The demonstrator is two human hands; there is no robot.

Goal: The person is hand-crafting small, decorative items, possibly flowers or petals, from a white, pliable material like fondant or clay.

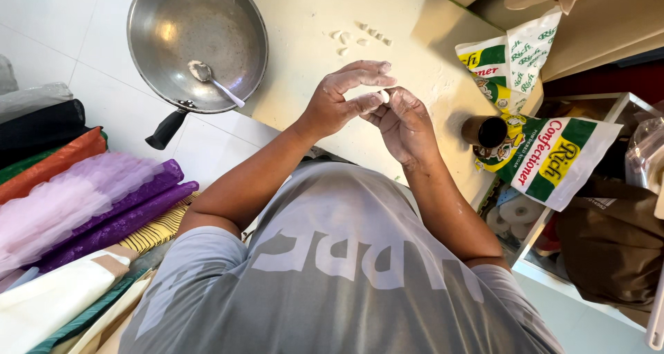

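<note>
Both hands meet above the desk [311, 22], dusted white. The left hand [339, 101] curls its thumb and fingers toward the right hand [403, 126], and between the two sits a small white lump [384, 96], pinched at the fingertips. The left grip closes on the lump from one side with thumb and forefinger; the right grip presses it from the other side, its fingers bent in. So both grips are clenched on the same lump, which is held in the air and not resting on the desk.

Beyond the grip, farther up the desk, lie several small white pieces [360, 37] in a loose cluster, well apart from the hands. Beyond and to the left of the grip stands a metal pan [166, 22] with a black handle; a spoon [211, 79] with white stuff on it lies inside. To the right of the grip, near the right wrist, a dark tube [486, 131] lies on its side beside a green, yellow and white bag [553, 164]; a second bag [515, 60] of the same colours lies just beyond it. Left of the arms, lower down, are folded cloths [83, 202] in purple, orange and yellow. The person wears a grey shirt [332, 285].
</note>
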